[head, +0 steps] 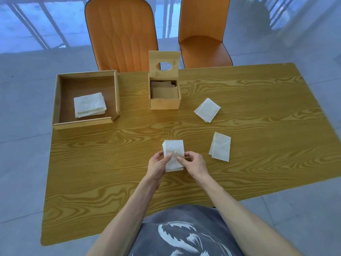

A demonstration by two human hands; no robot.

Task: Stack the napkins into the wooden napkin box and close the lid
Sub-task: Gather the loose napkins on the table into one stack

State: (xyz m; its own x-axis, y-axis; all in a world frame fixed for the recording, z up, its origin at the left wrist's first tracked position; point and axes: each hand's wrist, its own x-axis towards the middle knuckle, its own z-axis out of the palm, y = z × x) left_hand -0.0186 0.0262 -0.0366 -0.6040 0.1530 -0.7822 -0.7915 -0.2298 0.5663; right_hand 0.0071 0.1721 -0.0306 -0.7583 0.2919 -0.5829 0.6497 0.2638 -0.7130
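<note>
A small stack of white folded napkins (pixel 173 150) sits low over the middle of the table, gripped at its near end by my left hand (pixel 158 166) and my right hand (pixel 193 163), thumbs on top. The wooden napkin box (pixel 164 103) stands at the table's far centre with its lid (pixel 164 60), which has a round hole, tilted up and open. Inside I see brownish folded sheets. Two loose napkins lie to the right: one (pixel 207 109) near the box and one (pixel 220 146) beside my right hand.
A shallow wooden tray (pixel 60 100) at the far left holds another stack of white napkins (pixel 89 104). Two orange chairs (pixel 121 34) stand behind the table's far edge. The wood-grain table (pixel 110 172) ends close to my body.
</note>
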